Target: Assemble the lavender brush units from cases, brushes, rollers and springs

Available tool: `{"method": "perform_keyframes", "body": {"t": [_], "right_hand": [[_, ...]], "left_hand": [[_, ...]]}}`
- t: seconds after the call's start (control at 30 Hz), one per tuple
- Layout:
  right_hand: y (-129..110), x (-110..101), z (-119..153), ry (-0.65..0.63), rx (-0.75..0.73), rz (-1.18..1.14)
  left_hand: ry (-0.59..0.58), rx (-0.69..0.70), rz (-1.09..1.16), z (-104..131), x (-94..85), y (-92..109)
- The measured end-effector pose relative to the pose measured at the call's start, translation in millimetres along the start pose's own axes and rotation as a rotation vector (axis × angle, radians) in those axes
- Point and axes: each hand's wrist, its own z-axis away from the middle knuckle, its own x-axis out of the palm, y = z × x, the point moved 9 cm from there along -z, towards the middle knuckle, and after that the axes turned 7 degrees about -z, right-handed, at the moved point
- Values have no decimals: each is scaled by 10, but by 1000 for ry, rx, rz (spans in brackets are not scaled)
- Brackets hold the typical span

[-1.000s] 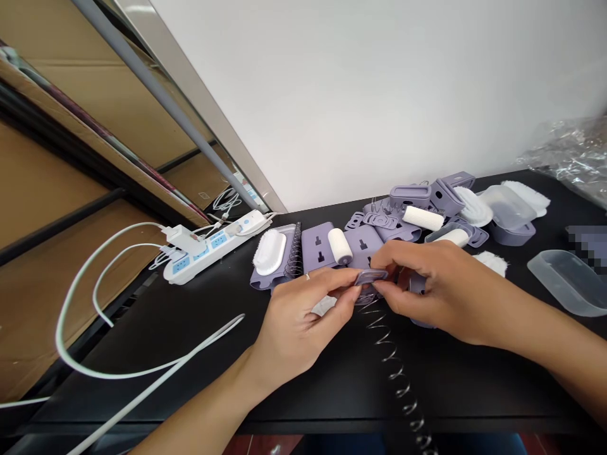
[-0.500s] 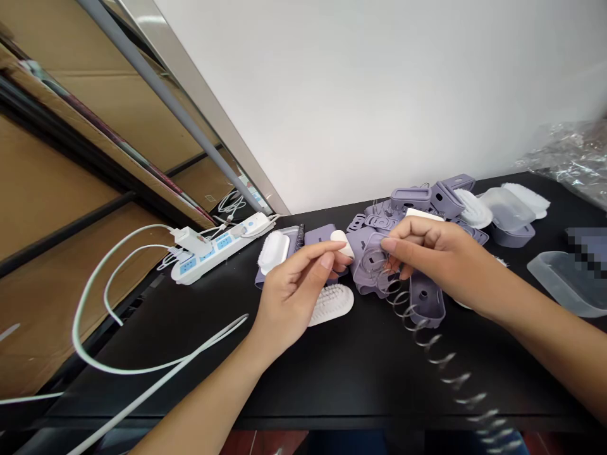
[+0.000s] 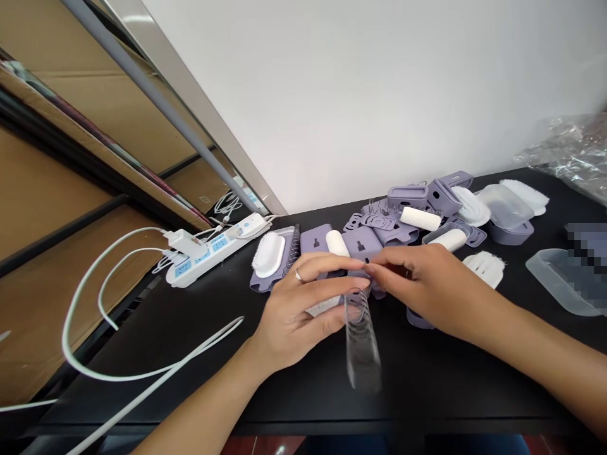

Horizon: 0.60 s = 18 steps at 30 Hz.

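Note:
A thin metal coil spring [image 3: 363, 354] hangs down between my hands, its lower part smeared by motion. My left hand [image 3: 296, 313] pinches its upper coils between the fingertips and thumb. At the top end, the thumb and forefinger of my right hand [image 3: 427, 284] press together on the spring, touching the left fingertips. Just behind the hands lie purple plastic housings [image 3: 361, 243] with slots and a white roller piece [image 3: 336, 242]. A white bristled brush head [image 3: 325, 306] is mostly covered by my left hand.
At left a white power strip [image 3: 227, 243] with cables lies on the black table [image 3: 303, 392]. A pile of purple parts, white rollers [image 3: 420, 218] and brush heads [image 3: 484, 268] fills the back right. A clear cover [image 3: 559, 281] and plastic wrap [image 3: 573, 148] are farther right.
My right hand has moved left to meet my left hand. The spring, which trailed down to the right, now hangs between them, and the left fingers have closed on its upper coils.

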Motion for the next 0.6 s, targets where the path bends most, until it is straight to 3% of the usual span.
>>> {"method": "perform_keyframes", "body": {"t": [0.07, 0.13, 0.3, 0.43, 0.6], "right_hand": [[-68, -101, 15, 51, -94, 296], [-49, -231, 29, 80, -98, 501], [221, -397, 78, -70, 143, 814], [338, -257, 116, -249, 278, 860], [286, -327, 75, -180, 266, 669]], "left_hand": [[54, -111, 85, 4, -44, -71], [119, -247, 154, 29, -79, -170], [127, -462, 202, 97, -36, -331], [30, -471, 226, 125, 47, -336], [-41, -470, 224, 143, 76, -333]]}}
